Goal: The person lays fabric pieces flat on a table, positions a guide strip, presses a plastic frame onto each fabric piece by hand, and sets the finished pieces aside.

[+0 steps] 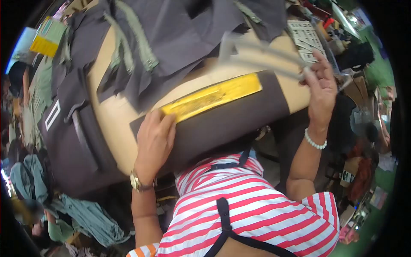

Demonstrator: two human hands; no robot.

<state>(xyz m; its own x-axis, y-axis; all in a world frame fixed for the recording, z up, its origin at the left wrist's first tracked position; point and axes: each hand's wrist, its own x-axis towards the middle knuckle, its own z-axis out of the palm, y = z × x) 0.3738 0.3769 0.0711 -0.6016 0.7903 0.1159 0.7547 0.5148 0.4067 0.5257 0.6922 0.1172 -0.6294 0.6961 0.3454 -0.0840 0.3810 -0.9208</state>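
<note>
A flat yellow bar (pixel 214 97) with dark worn marks lies on a dark piece of cloth (pixel 227 128) over a beige board. My left hand (pixel 155 132) has its fingers bent together at the left end of the bar, gripping or pressing it; the fingertips are partly hidden. Raised at the right, my right hand (pixel 321 85) pinches one end of a long, narrow grey frame (pixel 265 53). The frame is smeared by motion and tilts above the board, apart from the yellow bar. Its material cannot be made out.
Dark cloth (pixel 184 38) and green zipper strips (pixel 135 34) cover the far side of the beige board (pixel 102 81). More dark cloth hangs at the left, with a white rectangular outline (pixel 53 115). A printed white card (pixel 305 38) and tools lie far right.
</note>
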